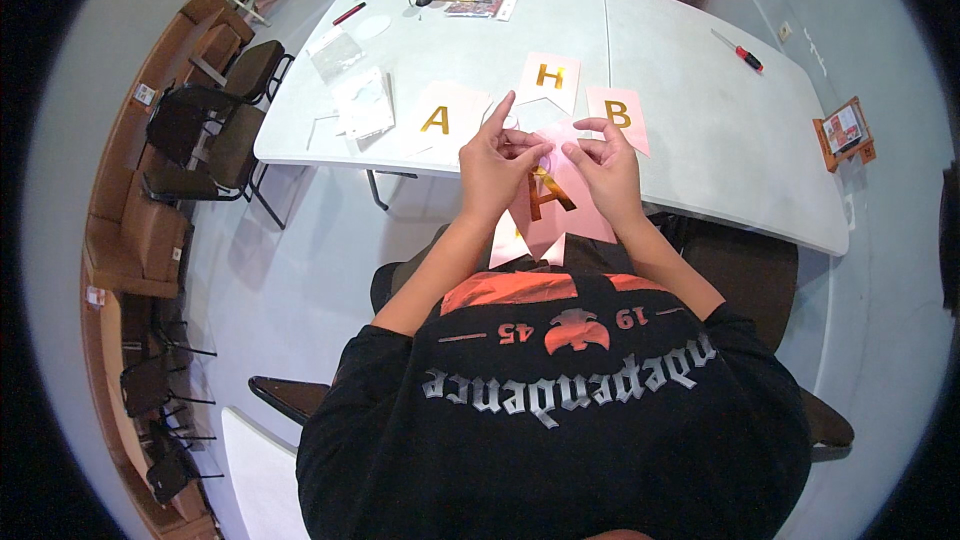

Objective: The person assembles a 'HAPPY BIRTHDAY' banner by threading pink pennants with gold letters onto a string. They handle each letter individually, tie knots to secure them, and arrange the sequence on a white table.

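Grip: both hands pinch top edge of pink banner flag (553, 208) with gold letter, held above lap, just off near edge of white table (700, 130). Left hand (495, 165) fingertips closed on left corner, right hand (605, 168) on right. Head view: keep flag taut, level; three lettered flags (548, 80) lie on table beyond.

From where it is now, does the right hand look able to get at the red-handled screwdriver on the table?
Probably yes, but not freely. The right hand is pinching a pink banner flag together with the left hand. The screwdriver lies far off to the right on bare table, with nothing between; it would need a long stretch.
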Demonstrator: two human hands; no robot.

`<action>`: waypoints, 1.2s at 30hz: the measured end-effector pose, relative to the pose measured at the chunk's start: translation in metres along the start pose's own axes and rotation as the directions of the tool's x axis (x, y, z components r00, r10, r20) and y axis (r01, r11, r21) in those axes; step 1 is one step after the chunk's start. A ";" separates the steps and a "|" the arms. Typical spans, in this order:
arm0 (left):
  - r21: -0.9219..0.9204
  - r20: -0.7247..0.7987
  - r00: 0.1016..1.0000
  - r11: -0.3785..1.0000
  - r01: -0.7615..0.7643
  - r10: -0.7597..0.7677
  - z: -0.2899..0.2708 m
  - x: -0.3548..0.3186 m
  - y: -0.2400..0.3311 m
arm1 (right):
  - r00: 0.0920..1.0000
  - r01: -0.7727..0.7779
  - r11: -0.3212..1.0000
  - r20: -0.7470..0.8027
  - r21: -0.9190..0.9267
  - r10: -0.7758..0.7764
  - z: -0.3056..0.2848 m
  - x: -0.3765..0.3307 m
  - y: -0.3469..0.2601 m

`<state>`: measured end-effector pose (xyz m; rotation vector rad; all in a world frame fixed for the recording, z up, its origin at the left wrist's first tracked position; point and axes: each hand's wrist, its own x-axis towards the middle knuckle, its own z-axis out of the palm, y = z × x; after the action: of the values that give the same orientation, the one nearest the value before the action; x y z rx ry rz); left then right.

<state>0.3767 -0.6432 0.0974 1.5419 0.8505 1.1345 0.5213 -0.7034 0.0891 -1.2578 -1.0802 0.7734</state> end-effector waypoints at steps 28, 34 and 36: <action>0.318 0.095 0.978 0.926 -0.205 0.185 -0.003 0.000 0.014 | 0.988 0.093 0.989 0.132 -0.119 -0.077 0.011 -0.008 -0.007; 0.237 0.099 0.990 0.964 -0.119 0.098 -0.009 0.005 0.011 | 0.989 -0.009 0.995 0.145 -0.097 0.023 0.007 -0.008 -0.005; 0.184 0.109 0.992 0.980 -0.080 0.060 -0.012 0.007 0.011 | 0.979 -0.075 0.997 0.189 0.012 0.072 0.004 -0.006 -0.002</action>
<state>0.3671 -0.6357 0.1109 1.7832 0.8588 1.0384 0.5157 -0.7081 0.0901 -1.2322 -1.1800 0.9724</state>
